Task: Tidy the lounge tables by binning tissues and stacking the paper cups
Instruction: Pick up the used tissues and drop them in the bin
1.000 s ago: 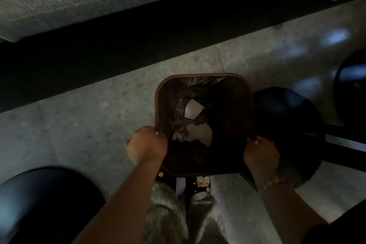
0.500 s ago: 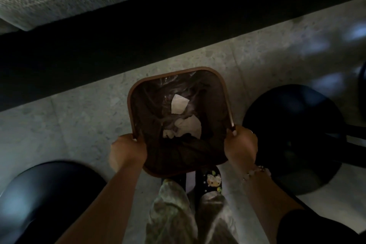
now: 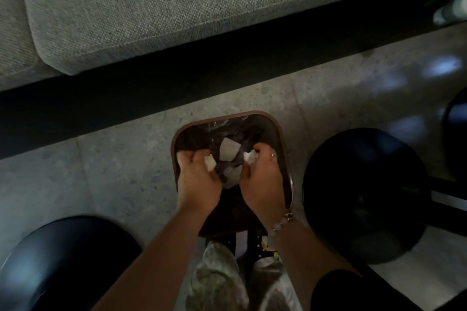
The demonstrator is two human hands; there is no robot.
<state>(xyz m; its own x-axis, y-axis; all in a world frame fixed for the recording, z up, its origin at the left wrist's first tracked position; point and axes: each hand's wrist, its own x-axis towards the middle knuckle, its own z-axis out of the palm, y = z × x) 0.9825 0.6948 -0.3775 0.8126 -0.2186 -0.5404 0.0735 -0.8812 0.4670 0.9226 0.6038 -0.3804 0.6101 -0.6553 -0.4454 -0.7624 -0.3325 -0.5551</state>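
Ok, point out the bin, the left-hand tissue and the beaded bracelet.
bin [image 3: 227, 116]: head view, far brown rim.
left-hand tissue [image 3: 210, 162]: head view, middle of the white wad.
beaded bracelet [image 3: 282, 223]: head view, beads on the right wrist.

A grey woven sofa cushion sits above a dark gap, beyond the speckled stone floor.

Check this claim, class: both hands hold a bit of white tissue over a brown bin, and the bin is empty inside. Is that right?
Not quite. The head view shows white tissues already lying in the bin. The rest stands: the left hand and the right hand each hold a bit of white tissue over it.
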